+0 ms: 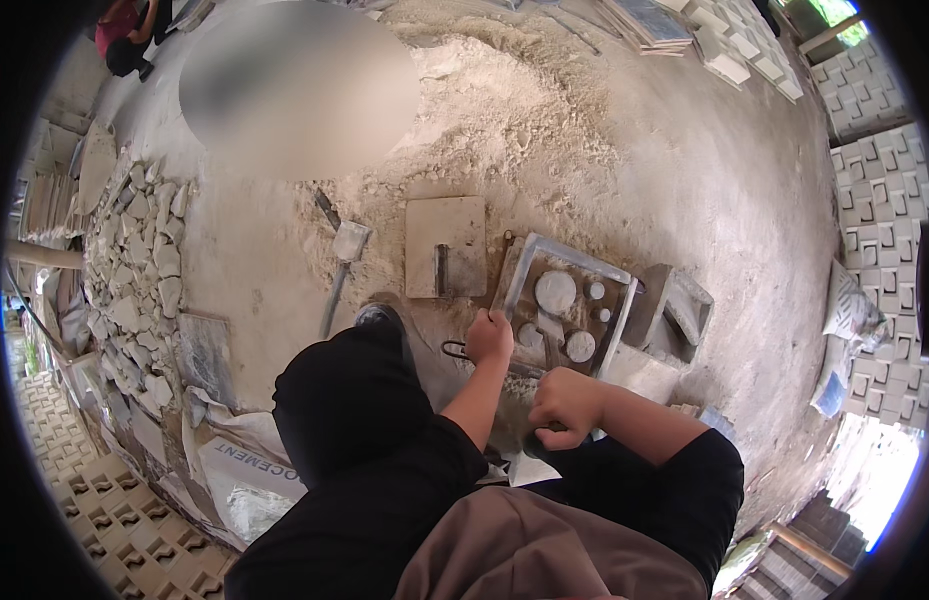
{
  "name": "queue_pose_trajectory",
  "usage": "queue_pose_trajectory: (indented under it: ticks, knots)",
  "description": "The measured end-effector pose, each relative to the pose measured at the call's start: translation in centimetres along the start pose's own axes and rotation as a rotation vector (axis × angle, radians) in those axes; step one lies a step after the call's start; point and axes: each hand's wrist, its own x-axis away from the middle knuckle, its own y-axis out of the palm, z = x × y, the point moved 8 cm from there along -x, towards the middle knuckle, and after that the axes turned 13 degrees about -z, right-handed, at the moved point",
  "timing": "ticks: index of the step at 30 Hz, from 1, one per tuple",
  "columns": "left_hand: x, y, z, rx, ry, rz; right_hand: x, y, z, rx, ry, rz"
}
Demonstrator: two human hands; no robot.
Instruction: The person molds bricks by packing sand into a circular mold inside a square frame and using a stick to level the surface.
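A square metal mould frame lies on the ground in front of me, with several pale round discs of different sizes inside it. My left hand is closed at the frame's near left corner, around what looks like a dark metal rod; a bent black loop sticks out beside it. My right hand makes a fist by the frame's near edge, and whatever is inside it is hidden. Left of the frame rests a square flat plate with an upright handle.
A mallet lies on the dusty floor to the left. Right of the frame stands an open grey box. Broken stone pieces line the left, patterned blocks the right. Loose sand spreads ahead; a person crouches far left.
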Motion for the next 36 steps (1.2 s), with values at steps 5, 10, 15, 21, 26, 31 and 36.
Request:
queue_pose_trajectory:
  ticks: [5,10,15,21,26,31,36]
  knots:
    - [1.5,1.8,-0.2,0.016,-0.007,0.016,3.3,-0.8,0.8,-0.127,0.03,0.037]
    - [0.5,1.0,-0.8,-0.03,0.001,0.076,2.4,-0.1,-0.6,-0.069,0.002,0.048]
    - [0.1,1.0,-1.0,-0.03,-0.004,0.069,3.6,-1.0,1.3,-0.127,0.031,0.086]
    - [0.5,1.1,-0.8,-0.04,-0.014,0.069,4.6,-2.9,2.0,-0.247,0.073,0.118]
    - [0.5,0.9,-1.0,-0.056,-0.015,0.081,5.0,-4.5,3.1,-0.377,0.077,0.114]
    - [0.4,0.9,-1.2,-0.051,-0.019,0.061,5.5,-6.1,3.5,-0.387,0.17,0.151]
    - [0.7,1.1,-0.8,-0.072,-0.035,0.065,7.7,-7.7,5.0,-0.49,0.056,0.657]
